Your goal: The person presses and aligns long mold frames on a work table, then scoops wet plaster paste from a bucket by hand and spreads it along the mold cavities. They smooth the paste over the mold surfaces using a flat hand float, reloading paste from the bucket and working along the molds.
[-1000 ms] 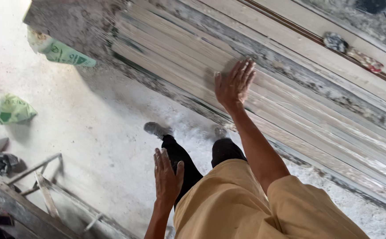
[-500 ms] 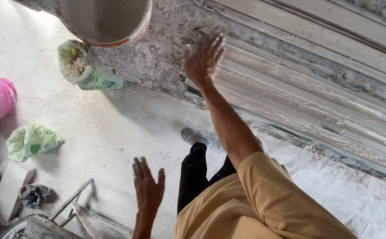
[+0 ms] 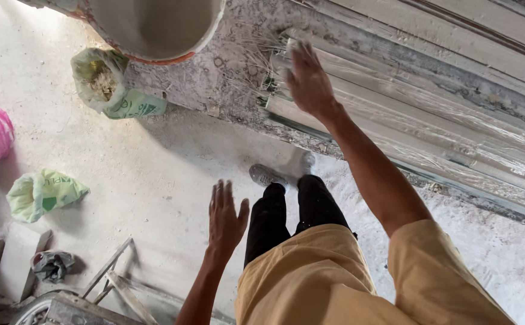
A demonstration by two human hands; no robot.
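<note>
We saw our right hand (image 3: 308,81) spread flat on the long, grey, plastic-wrapped stone slabs (image 3: 431,129) running from upper left to lower right, while our left hand (image 3: 226,218) hung open, holding nothing, above the dusty floor (image 3: 172,162).

Right hand (image 3: 309,78) extended toward 12 o'clock, arm straight, palm down, fingers spread flat. Left hand (image 3: 225,218) held low toward 9 o'clock, open, fingers splayed, grasping nothing.

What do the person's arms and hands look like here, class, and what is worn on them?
Both arms are bare from short mustard-yellow sleeves down. The left hand and right hand wear no gloves; no rings or watch are visible.
</note>
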